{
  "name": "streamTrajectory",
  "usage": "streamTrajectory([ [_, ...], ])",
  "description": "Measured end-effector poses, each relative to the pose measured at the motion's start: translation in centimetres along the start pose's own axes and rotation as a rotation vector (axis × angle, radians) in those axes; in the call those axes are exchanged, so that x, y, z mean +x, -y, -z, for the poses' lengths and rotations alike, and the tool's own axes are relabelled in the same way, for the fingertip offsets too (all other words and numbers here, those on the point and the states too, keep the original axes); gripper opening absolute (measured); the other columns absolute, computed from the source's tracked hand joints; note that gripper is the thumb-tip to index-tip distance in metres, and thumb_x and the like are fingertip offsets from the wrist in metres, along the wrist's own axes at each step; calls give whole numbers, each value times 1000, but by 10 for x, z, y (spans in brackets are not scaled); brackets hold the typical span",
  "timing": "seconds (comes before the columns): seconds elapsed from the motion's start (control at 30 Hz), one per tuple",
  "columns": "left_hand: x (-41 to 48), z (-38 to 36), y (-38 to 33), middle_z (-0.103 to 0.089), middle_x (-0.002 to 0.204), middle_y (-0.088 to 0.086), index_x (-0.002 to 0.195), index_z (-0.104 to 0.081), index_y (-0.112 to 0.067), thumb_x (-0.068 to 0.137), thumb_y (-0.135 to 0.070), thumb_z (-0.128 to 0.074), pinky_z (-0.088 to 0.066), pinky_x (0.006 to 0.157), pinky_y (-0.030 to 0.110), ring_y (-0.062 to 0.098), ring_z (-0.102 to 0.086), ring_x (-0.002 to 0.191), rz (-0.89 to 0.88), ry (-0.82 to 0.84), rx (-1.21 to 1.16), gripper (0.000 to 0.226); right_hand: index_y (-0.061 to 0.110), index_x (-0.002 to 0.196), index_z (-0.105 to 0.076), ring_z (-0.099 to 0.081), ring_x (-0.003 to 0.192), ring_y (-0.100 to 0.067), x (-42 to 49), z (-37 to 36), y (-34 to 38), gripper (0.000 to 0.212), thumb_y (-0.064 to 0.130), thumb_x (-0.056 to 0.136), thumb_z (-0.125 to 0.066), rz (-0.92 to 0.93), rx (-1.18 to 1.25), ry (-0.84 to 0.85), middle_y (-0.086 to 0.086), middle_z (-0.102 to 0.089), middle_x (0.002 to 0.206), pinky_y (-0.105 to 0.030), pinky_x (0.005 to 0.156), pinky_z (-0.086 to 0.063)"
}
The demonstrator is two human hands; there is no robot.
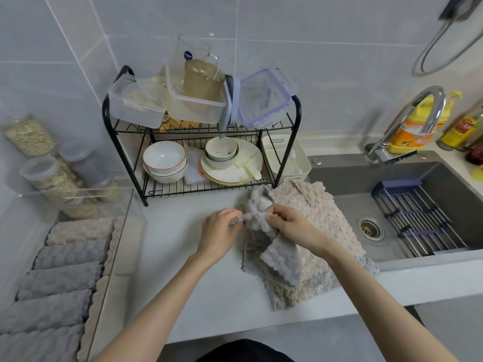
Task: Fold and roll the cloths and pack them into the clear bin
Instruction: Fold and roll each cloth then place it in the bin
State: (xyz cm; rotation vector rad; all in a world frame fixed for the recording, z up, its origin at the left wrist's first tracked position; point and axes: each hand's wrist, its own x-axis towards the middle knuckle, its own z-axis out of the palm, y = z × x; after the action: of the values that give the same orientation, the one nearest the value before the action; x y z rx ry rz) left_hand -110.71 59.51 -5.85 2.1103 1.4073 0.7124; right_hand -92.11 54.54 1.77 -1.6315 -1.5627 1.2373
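Note:
A grey fleece cloth (281, 259) is lifted off a pile of beige and grey cloths (321, 220) lying on the counter beside the sink. My left hand (220, 235) pinches the cloth's upper edge, and my right hand (290, 223) grips the same edge just to the right. The rest of the grey cloth hangs down over the pile. At the left stands the clear bin (125, 220), holding several rolled cloths (65, 278), one beige at the far end and the others grey, with beige cloths standing along its right wall.
A black two-tier dish rack (285, 176) with bowls, plates and plastic boxes stands behind the hands. The dark sink (347, 205) with a drain, a slatted rack (420, 220) and a chrome tap (407, 121) lies to the right. Food jars (44, 171) stand behind the bin.

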Motion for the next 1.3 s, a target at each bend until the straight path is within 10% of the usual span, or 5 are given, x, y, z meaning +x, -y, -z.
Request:
streamTrajectory([
  [0.27, 10, 76, 15, -66, 83, -4, 95, -66, -16, 89, -2, -53, -37, 62, 7, -6, -56, 69, 102, -36, -190, 20, 13, 101, -53, -50, 71, -13, 17, -5, -10, 22, 15, 82, -65, 69, -504, -7, -2, -59, 93, -25, 62, -38],
  [0.4, 8, 106, 21, -65, 84, 1, 99, -64, -15, 91, -5, -51, -39, 63, 19, 13, -57, 73, 137, -81, -160, 18, 15, 72, -43, -45, 74, -23, 30, -13, -4, 18, 11, 84, -56, 52, -711, -67, 0, -45, 75, -31, 55, -27],
  [0.83, 22, 193, 39, -63, 89, 16, 111, -57, -8, 100, -10, -36, -38, 61, 31, 28, -56, 76, 169, -308, 58, 24, 7, 110, -63, -59, 88, -27, 90, -1, 83, 30, 1, 87, -45, 291, -488, -294, -10, -67, 95, -30, 68, -41],
  [1.0, 4, 195, 37, -65, 87, 23, 109, -59, -11, 98, -8, -40, -47, 64, 48, 38, -61, 77, 97, -331, 46, 23, 13, 93, -63, -46, 58, -15, 77, 0, 86, 19, 4, 89, -47, 330, -469, -306, 3, -51, 59, -26, 53, -33],
  [1.3, -63, 135, 63, -65, 87, 11, 107, -61, -11, 96, -9, -48, -32, 69, 28, 27, -59, 80, 283, -30, 43, 17, -5, 79, -58, -34, 50, -9, 48, -26, 11, 15, 6, 87, -52, 103, -508, -51, 2, -39, 55, -17, 45, -28],
])
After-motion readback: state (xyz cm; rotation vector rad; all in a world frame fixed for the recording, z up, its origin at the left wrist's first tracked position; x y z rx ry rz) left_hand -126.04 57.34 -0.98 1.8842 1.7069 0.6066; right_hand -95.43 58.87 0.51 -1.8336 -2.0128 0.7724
